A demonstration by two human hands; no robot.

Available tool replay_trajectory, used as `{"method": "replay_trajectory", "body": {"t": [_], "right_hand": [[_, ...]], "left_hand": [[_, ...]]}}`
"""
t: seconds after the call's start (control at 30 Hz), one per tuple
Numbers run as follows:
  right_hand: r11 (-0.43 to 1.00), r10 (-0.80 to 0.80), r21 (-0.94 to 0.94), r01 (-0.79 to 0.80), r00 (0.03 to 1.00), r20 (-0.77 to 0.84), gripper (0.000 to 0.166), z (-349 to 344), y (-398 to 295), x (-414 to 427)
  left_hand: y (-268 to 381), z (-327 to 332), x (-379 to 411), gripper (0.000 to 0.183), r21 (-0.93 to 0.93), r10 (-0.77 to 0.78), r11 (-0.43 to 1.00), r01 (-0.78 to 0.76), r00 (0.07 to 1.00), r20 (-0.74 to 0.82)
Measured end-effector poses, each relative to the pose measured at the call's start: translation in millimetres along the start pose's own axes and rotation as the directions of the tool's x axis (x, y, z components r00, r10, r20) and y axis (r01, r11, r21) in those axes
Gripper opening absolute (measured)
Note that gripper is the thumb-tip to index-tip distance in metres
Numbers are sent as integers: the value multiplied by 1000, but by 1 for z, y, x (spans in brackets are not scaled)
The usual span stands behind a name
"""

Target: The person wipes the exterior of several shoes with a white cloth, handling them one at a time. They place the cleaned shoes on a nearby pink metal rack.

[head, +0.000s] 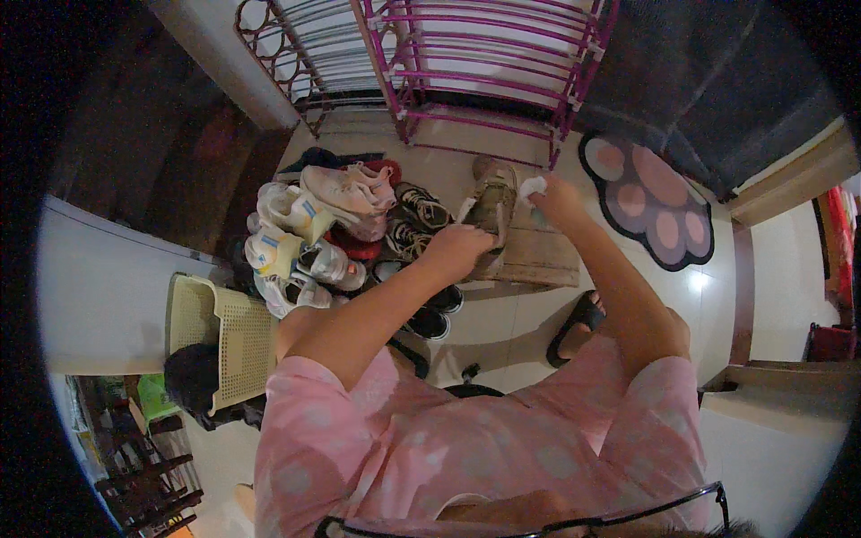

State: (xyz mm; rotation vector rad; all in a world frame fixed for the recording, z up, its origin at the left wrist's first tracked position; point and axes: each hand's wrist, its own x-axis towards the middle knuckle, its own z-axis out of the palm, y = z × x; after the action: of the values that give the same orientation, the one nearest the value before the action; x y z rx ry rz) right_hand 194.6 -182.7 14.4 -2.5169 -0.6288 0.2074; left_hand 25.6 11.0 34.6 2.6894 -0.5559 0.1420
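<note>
My left hand grips the heel end of an olive-brown lace-up shoe, whose toe points away from me. My right hand pinches a crumpled white wipe or tissue just right of the shoe. A low wooden board or stool is under and beside the shoe. Close to my left forearm are dark lace-up shoes and a pair of black shoes with white sole edges.
White sneakers are piled at the left, near a cream plastic basket. Purple tube shelving and a metal rack stand at the far side. A paw-shaped mat lies to the right. My slippered foot is on the tiles.
</note>
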Motion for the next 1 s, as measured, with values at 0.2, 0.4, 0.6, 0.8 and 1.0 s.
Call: {"method": "replay_trajectory", "body": {"t": [0.2,0.4,0.6,0.8,1.0], "right_hand": [[994,29,-112,-19,996,86,47,8,-9,-9],[989,144,-16,-144,967,210,57,13,-5,-21],[884,190,327,-333,897,399,60,6,-16,-42],[981,145,78,-178,938,315,65,29,-10,-47],[986,65,144,-84,989,132,43,32,4,-50]], "left_hand": [[0,27,7,27,157,-29,987,17,997,78],[18,25,14,16,74,-70,996,58,984,166],[18,45,17,20,-9,-116,993,119,981,156],[13,43,22,17,43,0,999,-4,995,99],[23,14,37,19,-178,1,984,-22,993,-119]]}}
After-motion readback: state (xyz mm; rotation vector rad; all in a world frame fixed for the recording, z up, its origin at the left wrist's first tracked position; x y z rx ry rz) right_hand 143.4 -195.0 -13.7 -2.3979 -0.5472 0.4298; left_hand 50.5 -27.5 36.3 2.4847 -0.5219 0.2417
